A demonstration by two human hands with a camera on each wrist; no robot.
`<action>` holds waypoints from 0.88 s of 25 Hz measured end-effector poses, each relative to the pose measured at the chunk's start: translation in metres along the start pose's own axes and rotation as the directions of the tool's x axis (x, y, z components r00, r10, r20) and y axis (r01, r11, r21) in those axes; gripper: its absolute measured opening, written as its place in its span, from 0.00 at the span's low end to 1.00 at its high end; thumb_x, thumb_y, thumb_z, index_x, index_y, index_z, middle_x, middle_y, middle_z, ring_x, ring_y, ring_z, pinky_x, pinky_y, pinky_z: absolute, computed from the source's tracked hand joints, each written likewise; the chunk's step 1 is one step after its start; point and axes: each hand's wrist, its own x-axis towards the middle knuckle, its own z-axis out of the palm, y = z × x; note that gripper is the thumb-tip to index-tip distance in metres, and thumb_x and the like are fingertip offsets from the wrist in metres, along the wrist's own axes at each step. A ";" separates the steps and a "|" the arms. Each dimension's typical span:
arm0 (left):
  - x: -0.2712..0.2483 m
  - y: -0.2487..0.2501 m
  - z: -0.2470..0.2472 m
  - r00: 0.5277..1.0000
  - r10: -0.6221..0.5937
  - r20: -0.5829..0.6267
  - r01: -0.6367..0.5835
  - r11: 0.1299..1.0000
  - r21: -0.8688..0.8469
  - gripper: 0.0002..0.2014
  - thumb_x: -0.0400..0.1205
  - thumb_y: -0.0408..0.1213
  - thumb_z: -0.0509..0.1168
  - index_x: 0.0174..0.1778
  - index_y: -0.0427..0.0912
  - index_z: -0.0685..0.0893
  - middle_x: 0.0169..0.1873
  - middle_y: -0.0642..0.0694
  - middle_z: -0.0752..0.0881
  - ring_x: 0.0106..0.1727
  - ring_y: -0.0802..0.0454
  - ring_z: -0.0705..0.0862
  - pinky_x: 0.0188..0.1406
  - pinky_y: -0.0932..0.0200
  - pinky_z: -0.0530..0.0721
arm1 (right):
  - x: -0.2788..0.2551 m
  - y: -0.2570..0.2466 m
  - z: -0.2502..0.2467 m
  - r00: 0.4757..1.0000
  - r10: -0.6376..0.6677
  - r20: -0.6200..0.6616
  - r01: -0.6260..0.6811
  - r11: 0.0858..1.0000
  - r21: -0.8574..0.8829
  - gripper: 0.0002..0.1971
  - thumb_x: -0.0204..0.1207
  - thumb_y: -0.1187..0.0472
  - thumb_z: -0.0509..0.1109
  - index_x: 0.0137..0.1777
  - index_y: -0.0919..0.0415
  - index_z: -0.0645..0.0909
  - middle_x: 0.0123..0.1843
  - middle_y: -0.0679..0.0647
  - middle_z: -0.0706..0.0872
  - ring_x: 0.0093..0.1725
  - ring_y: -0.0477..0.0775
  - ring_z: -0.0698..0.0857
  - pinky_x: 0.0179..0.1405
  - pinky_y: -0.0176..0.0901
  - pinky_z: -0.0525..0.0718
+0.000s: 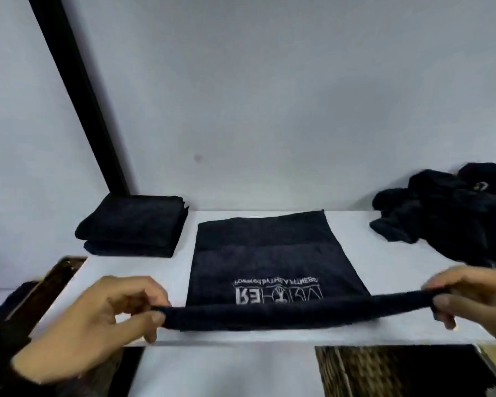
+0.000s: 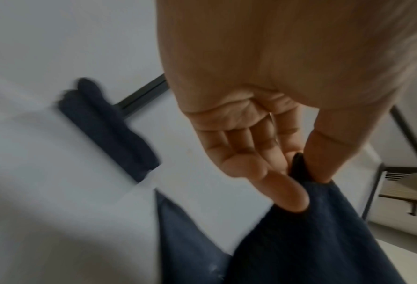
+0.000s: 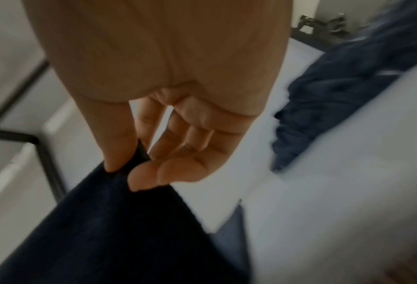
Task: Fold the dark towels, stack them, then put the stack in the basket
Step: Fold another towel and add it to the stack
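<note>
L hand (image 1: pixel 98 316) and R hand (image 1: pixel 476 293) sit closest to the head cam, each grip pinching one near corner of the dark towel (image 1: pixel 264 259) betw. thumb and forefinger, other fingers loosely curled. Wrist views confirm: L thumb and fingers (image 2: pixel 290 194) clamp the cloth edge, R fingers (image 3: pixel 148 178) do the same. The near edge of the towel is lifted and pulled taut betw. the hands, just above the front edge of the white tabletop (image 1: pixel 384 270); the rest of the towel lies flat on the tabletop, running back toward the wall, w/ pale printed lettering (image 1: pixel 278 290) near the raised edge, too blurred to read. Left of the towel and apart from it, toward the wall, a folded stack (image 1: pixel 132 224) of dark towels, at least two layers. Right of the towel, well apart, a crumpled pile of dark towels (image 1: pixel 453 213) against the wall. Below the towel's near edge, past the tabletop front, a woven basket (image 1: pixel 384 371), partly in view. A black post (image 1: pixel 78 90) leans up the wall behind the folded stack.
</note>
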 end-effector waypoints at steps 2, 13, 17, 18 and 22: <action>-0.022 -0.019 0.012 0.996 -0.071 0.063 0.073 0.996 -0.043 0.06 0.75 0.41 0.75 0.36 0.44 0.88 0.27 0.37 0.86 0.30 0.42 0.86 0.34 0.63 0.82 | -0.029 0.023 0.015 0.989 0.141 0.035 -0.140 0.990 -0.027 0.11 0.56 0.61 0.84 0.36 0.65 0.90 0.28 0.71 0.83 0.23 0.58 0.82 0.22 0.39 0.79; -0.026 -0.031 0.007 0.975 -0.064 0.214 0.070 0.997 -0.024 0.02 0.78 0.34 0.71 0.40 0.44 0.86 0.37 0.44 0.89 0.42 0.44 0.86 0.46 0.56 0.82 | -0.025 0.017 0.036 0.972 0.124 0.198 -0.123 0.992 -0.017 0.29 0.53 0.39 0.86 0.41 0.66 0.88 0.38 0.67 0.88 0.36 0.56 0.87 0.35 0.39 0.83; 0.004 -0.024 0.009 0.952 -0.152 0.266 0.193 0.972 -0.133 0.06 0.81 0.29 0.64 0.38 0.41 0.78 0.54 0.44 0.90 0.60 0.51 0.86 0.59 0.61 0.82 | 0.013 0.009 0.044 0.968 0.122 0.221 -0.113 0.992 -0.056 0.05 0.75 0.74 0.68 0.39 0.69 0.78 0.57 0.50 0.91 0.60 0.47 0.86 0.55 0.34 0.81; 0.018 -0.025 0.011 0.957 -0.163 0.241 0.201 0.969 -0.144 0.06 0.82 0.27 0.62 0.40 0.37 0.76 0.56 0.45 0.89 0.63 0.54 0.85 0.61 0.63 0.80 | 0.028 0.011 0.048 0.969 0.117 0.216 -0.104 0.992 -0.072 0.07 0.77 0.77 0.63 0.40 0.69 0.75 0.61 0.47 0.89 0.64 0.43 0.84 0.60 0.36 0.79; 0.081 -0.056 0.019 0.965 -0.165 0.204 0.118 0.968 0.221 0.06 0.83 0.34 0.61 0.41 0.43 0.74 0.64 0.55 0.84 0.71 0.68 0.74 0.70 0.55 0.75 | 0.078 0.043 0.070 0.944 0.102 0.314 0.049 0.897 -0.440 0.11 0.83 0.66 0.62 0.43 0.49 0.73 0.71 0.36 0.77 0.73 0.32 0.72 0.73 0.42 0.69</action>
